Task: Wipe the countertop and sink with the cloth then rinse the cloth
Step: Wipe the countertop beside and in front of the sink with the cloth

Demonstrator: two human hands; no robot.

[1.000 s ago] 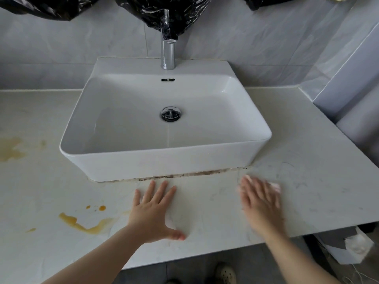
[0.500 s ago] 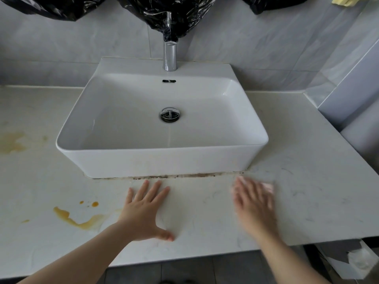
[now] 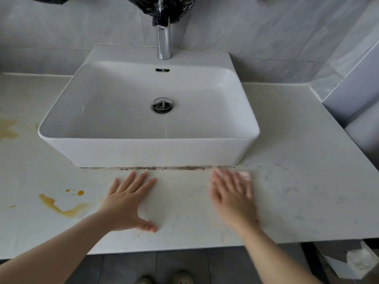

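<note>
Since half a second ago the right hand (image 3: pixel 232 198) has slid a little along the front strip, blurred with motion, while the left hand (image 3: pixel 128 203) has kept its place. The cloth (image 3: pixel 245 174) lies under the right palm, flat on the bench (image 3: pixel 307 181); only a pale pinkish corner shows past the fingertips at 1 o'clock of the hand. Both hands are spread flat with fingers open: the right presses the cloth down rather than gripping it, the left holds nothing and braces on the stone.

I judge the task early. The patch between the hands looks clean, but orange-brown stains (image 3: pixel 61 206) remain at 9 o'clock of the left hand and another smear (image 3: pixel 8 128) sits at the far left edge. Dark grime (image 3: pixel 176 168) lines the joint under the sink (image 3: pixel 143 146), at 12 o'clock of the hands. The sink looks not yet wiped, and rinsing is left.

The bench is pale, faintly veined stone, smooth and matt. The sink is a glossy white rectangular basin with rounded corners, with a chrome drain (image 3: pixel 162 105) and tap (image 3: pixel 163 44).
</note>
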